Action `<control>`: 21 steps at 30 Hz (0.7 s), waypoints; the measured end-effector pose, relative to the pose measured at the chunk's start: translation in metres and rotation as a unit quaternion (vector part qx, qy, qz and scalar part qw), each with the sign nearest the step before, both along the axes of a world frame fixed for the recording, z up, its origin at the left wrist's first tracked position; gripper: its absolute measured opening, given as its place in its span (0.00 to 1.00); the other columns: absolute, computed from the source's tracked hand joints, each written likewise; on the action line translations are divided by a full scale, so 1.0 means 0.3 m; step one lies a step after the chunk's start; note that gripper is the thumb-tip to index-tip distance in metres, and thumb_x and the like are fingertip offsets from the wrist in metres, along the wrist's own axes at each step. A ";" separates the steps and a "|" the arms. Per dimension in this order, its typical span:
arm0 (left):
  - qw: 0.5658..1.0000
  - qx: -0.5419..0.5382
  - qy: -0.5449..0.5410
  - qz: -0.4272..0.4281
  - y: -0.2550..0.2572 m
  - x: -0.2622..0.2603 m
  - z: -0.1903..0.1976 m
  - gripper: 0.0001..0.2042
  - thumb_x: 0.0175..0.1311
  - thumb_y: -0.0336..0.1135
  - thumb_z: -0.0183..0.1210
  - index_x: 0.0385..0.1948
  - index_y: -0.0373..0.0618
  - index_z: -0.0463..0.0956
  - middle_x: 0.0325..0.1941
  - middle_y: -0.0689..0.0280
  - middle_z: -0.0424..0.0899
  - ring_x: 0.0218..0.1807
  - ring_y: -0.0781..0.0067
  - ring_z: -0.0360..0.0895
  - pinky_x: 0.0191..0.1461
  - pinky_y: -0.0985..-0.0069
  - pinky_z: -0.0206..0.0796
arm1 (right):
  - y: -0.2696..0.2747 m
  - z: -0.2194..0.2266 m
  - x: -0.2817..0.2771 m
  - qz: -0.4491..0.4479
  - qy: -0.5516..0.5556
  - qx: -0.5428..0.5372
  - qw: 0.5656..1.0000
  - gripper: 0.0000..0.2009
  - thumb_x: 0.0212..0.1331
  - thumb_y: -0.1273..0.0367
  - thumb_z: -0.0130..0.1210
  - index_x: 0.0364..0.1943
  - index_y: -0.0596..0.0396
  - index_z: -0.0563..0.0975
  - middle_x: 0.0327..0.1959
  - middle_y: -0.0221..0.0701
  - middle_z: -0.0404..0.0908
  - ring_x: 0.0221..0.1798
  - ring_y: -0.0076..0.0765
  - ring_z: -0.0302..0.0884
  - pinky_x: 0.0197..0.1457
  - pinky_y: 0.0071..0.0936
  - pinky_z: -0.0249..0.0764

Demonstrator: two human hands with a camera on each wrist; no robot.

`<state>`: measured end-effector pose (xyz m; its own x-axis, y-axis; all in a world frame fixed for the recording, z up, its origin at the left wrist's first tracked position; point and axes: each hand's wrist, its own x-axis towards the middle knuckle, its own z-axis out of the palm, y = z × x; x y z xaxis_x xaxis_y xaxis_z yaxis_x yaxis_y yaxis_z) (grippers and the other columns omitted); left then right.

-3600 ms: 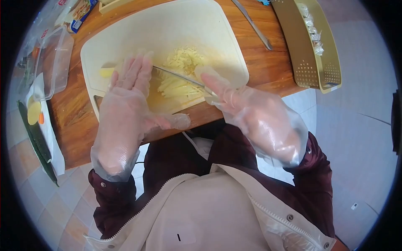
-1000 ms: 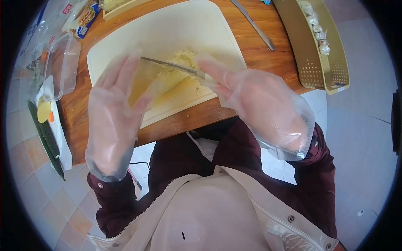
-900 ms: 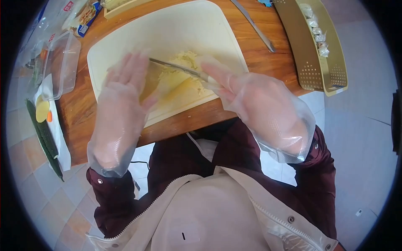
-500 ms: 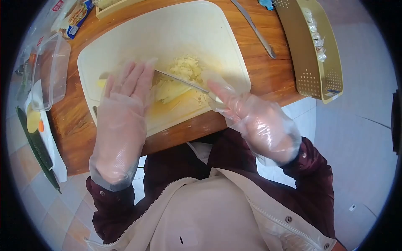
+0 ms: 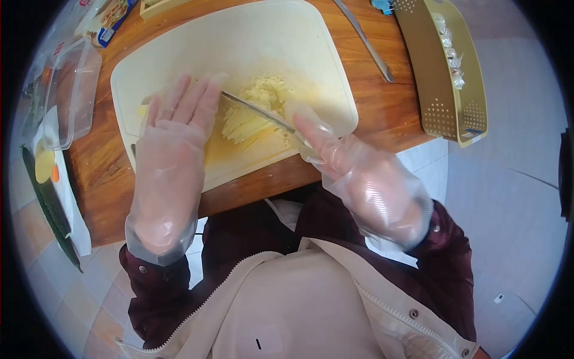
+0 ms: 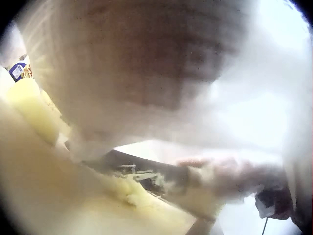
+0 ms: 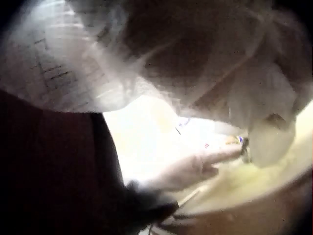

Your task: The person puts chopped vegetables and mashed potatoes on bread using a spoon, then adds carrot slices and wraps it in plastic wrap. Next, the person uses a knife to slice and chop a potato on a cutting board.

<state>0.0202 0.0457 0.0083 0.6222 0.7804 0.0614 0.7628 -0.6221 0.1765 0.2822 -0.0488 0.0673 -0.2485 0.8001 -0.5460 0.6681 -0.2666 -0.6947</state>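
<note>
Both hands wear clear plastic gloves over a cream cutting board [image 5: 269,36]. My right hand [image 5: 365,173] grips the handle of a knife [image 5: 257,109], its blade slanting up-left until the tip meets my left fingertips. Shreds stick to the blade [image 6: 171,176] in the left wrist view. My left hand [image 5: 173,155] lies palm down with fingers extended, over a pale yellow piece of potato [image 5: 143,110] that shows only at its left side. Its rounded end [image 6: 34,107] appears in the left wrist view. Cut potato strips [image 5: 242,124] and finer bits [image 5: 266,90] lie around the blade.
Left of the board are a clear plastic container [image 5: 75,96], a round yellow slice [image 5: 43,163], an orange piece [image 5: 55,173] and a cucumber [image 5: 42,185] on white paper. A metal utensil [image 5: 365,42] and a gold basket [image 5: 418,66] with wrapped lumps [image 5: 451,57] stand right.
My left thumb, spread toward the strips about a second ago, is now out of sight, and that hand has settled from its blur. The right hand keeps its grip on the knife.
</note>
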 end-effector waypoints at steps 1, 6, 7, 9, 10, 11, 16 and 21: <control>1.000 -0.001 -0.001 0.004 -0.003 -0.002 0.000 0.30 0.66 0.22 0.46 0.74 0.43 0.69 0.76 0.54 0.73 0.81 0.50 0.61 0.87 0.56 0.45 | -0.013 -0.039 0.007 0.015 0.023 0.010 1.000 0.28 0.84 0.59 0.42 0.80 0.60 0.63 0.56 0.41 0.83 0.45 0.28 0.76 0.48 0.26 0.75; 0.997 0.046 0.054 0.004 -0.008 -0.006 -0.003 0.30 0.67 0.22 0.46 0.74 0.44 0.69 0.76 0.56 0.74 0.81 0.51 0.62 0.87 0.57 0.46 | -0.027 -0.146 0.030 0.066 -0.090 0.176 0.978 0.30 0.83 0.53 0.44 0.80 0.56 0.64 0.50 0.43 0.82 0.41 0.42 0.79 0.47 0.29 0.75; 0.997 0.047 0.053 0.003 -0.003 -0.009 -0.005 0.30 0.67 0.22 0.46 0.74 0.44 0.69 0.76 0.56 0.74 0.81 0.51 0.62 0.87 0.57 0.46 | -0.018 -0.109 0.027 0.037 -0.029 0.156 0.987 0.30 0.83 0.53 0.44 0.80 0.55 0.64 0.51 0.45 0.83 0.41 0.44 0.80 0.47 0.29 0.76; 0.999 0.031 0.025 0.009 0.009 -0.011 -0.009 0.30 0.67 0.22 0.47 0.74 0.43 0.68 0.75 0.56 0.75 0.81 0.51 0.63 0.87 0.57 0.47 | -0.002 -0.023 0.007 0.026 -0.015 0.151 0.988 0.28 0.83 0.55 0.43 0.80 0.53 0.66 0.47 0.47 0.83 0.41 0.44 0.80 0.47 0.30 0.76; 0.999 0.031 0.023 0.010 0.005 -0.010 -0.011 0.30 0.67 0.22 0.47 0.74 0.43 0.68 0.75 0.56 0.75 0.81 0.51 0.63 0.87 0.57 0.47 | -0.001 -0.004 -0.011 0.035 -0.039 0.157 0.986 0.27 0.83 0.56 0.42 0.79 0.52 0.66 0.45 0.46 0.82 0.41 0.44 0.80 0.46 0.30 0.76; 0.999 0.031 0.020 0.005 0.001 -0.011 -0.013 0.30 0.67 0.22 0.47 0.74 0.43 0.68 0.75 0.56 0.75 0.81 0.51 0.63 0.87 0.57 0.48 | -0.001 0.015 -0.028 0.045 -0.063 0.163 0.984 0.27 0.84 0.56 0.42 0.79 0.52 0.67 0.43 0.46 0.82 0.40 0.43 0.80 0.46 0.30 0.76; 0.998 0.047 0.032 -0.004 -0.009 -0.016 -0.007 0.30 0.67 0.22 0.47 0.74 0.44 0.68 0.74 0.56 0.75 0.81 0.51 0.64 0.86 0.57 0.49 | -0.040 -0.090 -0.059 0.090 -0.219 0.130 0.963 0.28 0.83 0.56 0.43 0.80 0.53 0.64 0.42 0.47 0.82 0.41 0.40 0.81 0.48 0.28 0.76; 0.995 0.087 0.038 0.006 -0.004 -0.002 -0.007 0.30 0.63 0.23 0.50 0.71 0.43 0.74 0.72 0.59 0.79 0.78 0.52 0.70 0.83 0.51 0.55 | -0.033 -0.125 -0.002 0.078 -0.090 0.210 0.970 0.31 0.78 0.62 0.51 0.82 0.47 0.60 0.41 0.49 0.83 0.39 0.47 0.83 0.43 0.38 0.80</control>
